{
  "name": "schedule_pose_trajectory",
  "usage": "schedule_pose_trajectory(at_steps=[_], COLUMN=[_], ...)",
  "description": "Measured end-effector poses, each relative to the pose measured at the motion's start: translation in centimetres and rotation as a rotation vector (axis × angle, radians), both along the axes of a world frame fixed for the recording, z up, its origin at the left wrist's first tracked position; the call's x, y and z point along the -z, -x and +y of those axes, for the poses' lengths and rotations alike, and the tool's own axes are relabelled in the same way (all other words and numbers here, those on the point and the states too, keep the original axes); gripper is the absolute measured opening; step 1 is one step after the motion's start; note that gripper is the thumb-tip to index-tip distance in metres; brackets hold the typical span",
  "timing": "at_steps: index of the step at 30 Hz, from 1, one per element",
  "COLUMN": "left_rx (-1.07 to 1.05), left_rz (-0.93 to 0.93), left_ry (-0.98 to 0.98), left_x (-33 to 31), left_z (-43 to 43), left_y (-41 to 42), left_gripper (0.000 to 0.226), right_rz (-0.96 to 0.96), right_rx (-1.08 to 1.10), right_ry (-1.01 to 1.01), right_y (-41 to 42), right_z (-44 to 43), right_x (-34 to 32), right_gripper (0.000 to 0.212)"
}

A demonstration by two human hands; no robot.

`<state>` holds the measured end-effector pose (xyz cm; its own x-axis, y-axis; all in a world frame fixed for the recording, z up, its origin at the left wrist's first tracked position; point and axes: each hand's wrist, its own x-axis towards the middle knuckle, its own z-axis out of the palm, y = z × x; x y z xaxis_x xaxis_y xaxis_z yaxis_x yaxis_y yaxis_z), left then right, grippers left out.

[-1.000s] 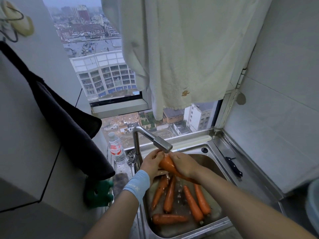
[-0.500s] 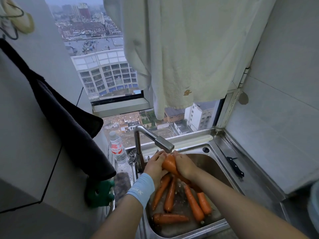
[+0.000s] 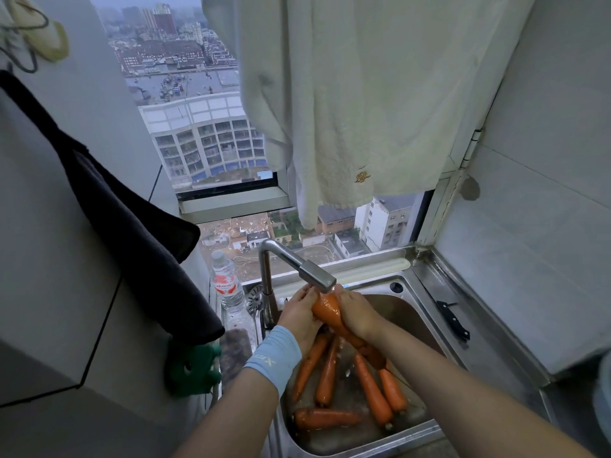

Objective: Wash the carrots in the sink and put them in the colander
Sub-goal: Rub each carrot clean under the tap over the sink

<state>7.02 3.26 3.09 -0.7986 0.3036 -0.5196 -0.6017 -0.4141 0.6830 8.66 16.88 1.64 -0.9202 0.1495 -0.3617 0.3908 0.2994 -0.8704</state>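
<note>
The left hand (image 3: 297, 316) and right hand (image 3: 357, 313) gripped one carrot (image 3: 326, 308) under the tap (image 3: 315, 276) at twelve o'clock in the sink (image 3: 408, 314), while five more carrots (image 3: 373, 390) lay at six o'clock, apparently awaiting washing; no colander showed.

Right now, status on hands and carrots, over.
Left hand and right hand grip one carrot under faucet. Five more carrots in sink. No colander in view.

My forearms reached in from the near edge and converged; my left hand (image 3: 299, 314) and right hand (image 3: 357, 312) met, fingers curled round one carrot (image 3: 327, 307) between them.
</note>
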Motion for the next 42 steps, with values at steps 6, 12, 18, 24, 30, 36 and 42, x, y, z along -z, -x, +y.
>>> schedule_pose_trajectory(at_steps=[6, 12, 18, 24, 30, 36, 42], left_rx=[-0.158, -0.119, 0.063, 0.005, -0.003, 0.156, 0.101], left_rz=[-0.103, -0.066, 0.046, 0.069, 0.038, 0.044, 0.155], left_ry=[0.108, 0.031, 0.051, 0.279, 0.230, 0.115, 0.315], left_x=[0.7, 0.4, 0.6, 1.0, 1.4, 0.5, 0.4], left_z=[0.8, 0.5, -0.5, 0.3, -0.1, -1.7, -1.1], left_y=[0.8, 0.7, 0.3, 0.7, 0.1, -0.1, -0.1], left_gripper=[0.032, 0.029, 0.029, 0.023, 0.029, 0.035, 0.012], right_rz=[0.052, 0.170, 0.176, 0.101, 0.079, 0.023, 0.055], right_rx=[-0.083, -0.141, -0.093, -0.130, -0.084, -0.068, -0.105], right_ry=[-0.064, -0.248, -0.283, -0.429, -0.377, -0.329, -0.301], right_y=[-1.2, -1.8, -0.7, -0.5, -0.8, 0.2, 0.0], right_z=[-1.9, -1.7, -0.2, -0.8, -1.2, -0.6, -1.2], right_x=[-0.1, -0.6, -0.8, -0.8, 0.1, 0.3, -0.3], right_gripper=[0.039, 0.033, 0.061, 0.044, 0.049, 0.052, 0.049])
